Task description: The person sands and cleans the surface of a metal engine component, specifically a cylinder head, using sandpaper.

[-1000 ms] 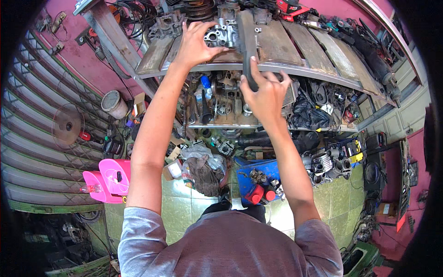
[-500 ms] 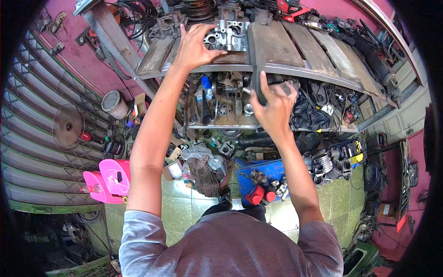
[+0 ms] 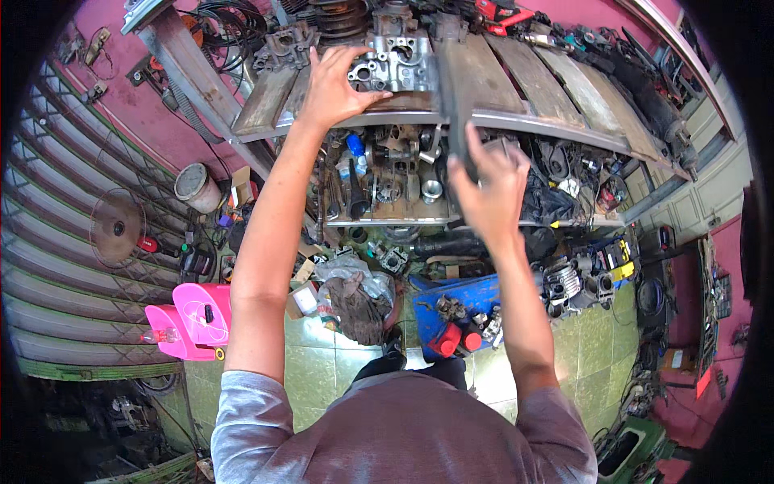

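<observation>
On the wooden bench top, a silvery cast engine cylinder head (image 3: pixel 407 66) stands near the front edge. My left hand (image 3: pixel 330 90) clasps its left side, thumb along the near edge and fingers over the top. From my right hand (image 3: pixel 492 187) a long, flat, dark bar (image 3: pixel 451 93), smeared by motion, points away from me beside the part's right side. My fingers are around its near end, with the index finger stretched along it. Whether the bar touches the cylinder head I cannot tell.
Engine castings (image 3: pixel 286 44) and a coil spring (image 3: pixel 343 18) stand behind. Below the bench, a shelf (image 3: pixel 379 223) holds metal parts. On the floor lie a blue tray (image 3: pixel 427 310) with red-capped containers, a brown cloth (image 3: pixel 359 310) and a pink container (image 3: pixel 201 319).
My right hand and the dark bar have shifted slightly right and toward me. My left hand keeps its grip on the cylinder head.
</observation>
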Demonstrator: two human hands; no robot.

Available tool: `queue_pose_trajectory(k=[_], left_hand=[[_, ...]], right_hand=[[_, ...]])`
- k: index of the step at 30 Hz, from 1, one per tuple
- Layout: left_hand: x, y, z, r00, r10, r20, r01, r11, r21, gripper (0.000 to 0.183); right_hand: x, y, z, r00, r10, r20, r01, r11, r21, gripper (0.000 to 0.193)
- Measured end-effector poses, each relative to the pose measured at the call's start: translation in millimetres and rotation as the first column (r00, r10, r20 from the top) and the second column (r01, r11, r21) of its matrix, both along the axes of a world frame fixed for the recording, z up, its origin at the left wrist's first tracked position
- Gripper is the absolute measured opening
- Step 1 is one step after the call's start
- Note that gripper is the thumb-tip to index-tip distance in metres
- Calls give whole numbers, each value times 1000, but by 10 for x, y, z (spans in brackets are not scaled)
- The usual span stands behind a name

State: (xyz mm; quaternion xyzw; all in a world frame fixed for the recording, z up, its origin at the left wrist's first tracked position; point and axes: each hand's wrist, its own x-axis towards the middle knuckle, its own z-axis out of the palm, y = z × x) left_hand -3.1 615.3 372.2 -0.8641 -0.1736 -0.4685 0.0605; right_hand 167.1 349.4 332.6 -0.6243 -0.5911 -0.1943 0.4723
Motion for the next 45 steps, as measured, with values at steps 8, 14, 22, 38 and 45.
queue_pose_trajectory(k=[8, 14, 22, 38, 45], left_hand=[[76, 44, 11, 999, 33, 4, -33, 999, 21, 82], [72, -18, -1, 999, 36, 6, -37, 999, 8, 81], [73, -18, 13, 999, 51, 7, -51, 999, -17, 77], [75, -73, 0, 999, 52, 8, -53, 998, 29, 79], [18, -78, -47, 998, 66, -11, -66, 998, 17, 78]], right_hand=[[-17, 90, -306, 998, -35, -45, 34, 999, -21, 54], [134, 236, 24, 989, -67, -130, 66, 998, -12, 54], [-40, 104, -371, 982, 8, -191, 2, 999, 50, 54], [32, 405, -153, 612, 250, -750, -194, 967, 164, 54], [-147, 174, -350, 982, 3, -188, 18, 994, 108, 56]])
